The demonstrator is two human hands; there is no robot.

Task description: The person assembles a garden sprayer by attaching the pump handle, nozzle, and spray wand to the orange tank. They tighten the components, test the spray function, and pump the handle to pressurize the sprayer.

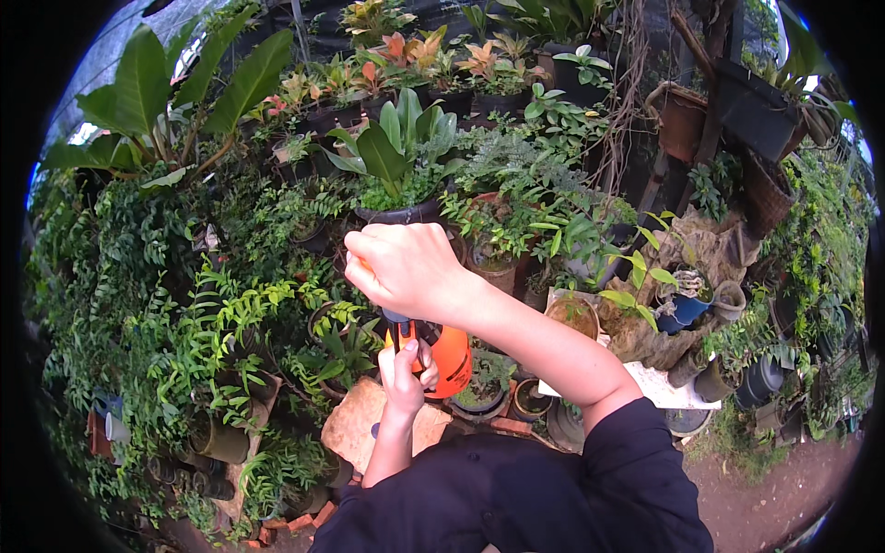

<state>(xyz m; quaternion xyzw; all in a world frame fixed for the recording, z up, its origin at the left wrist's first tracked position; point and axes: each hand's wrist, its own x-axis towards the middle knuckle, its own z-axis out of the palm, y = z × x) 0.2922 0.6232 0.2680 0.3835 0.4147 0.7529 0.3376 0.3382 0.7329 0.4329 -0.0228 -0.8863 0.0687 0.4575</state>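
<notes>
An orange pump sprayer [453, 361] with a dark top is held in front of my chest. My left hand [404, 371] is wrapped around its black handle, just under the top. Above it, my right hand [398, 264] makes a fist over the sprayer's upper end, with that forearm reaching across from the right. Whatever the right fingers close on is hidden under the fist; a short dark piece of the sprayer shows right below it. Just beyond the fist stands a broad-leaved plant [392, 147] in a dark round pot [400, 215].
Dense potted plants surround me. A flat stone slab [348, 426] lies below my left hand. To the right are a white board [659, 387], a blue pot [682, 311] and a large rock [701, 241]. Hanging pots [680, 122] are at upper right; bare soil [765, 498] is at lower right.
</notes>
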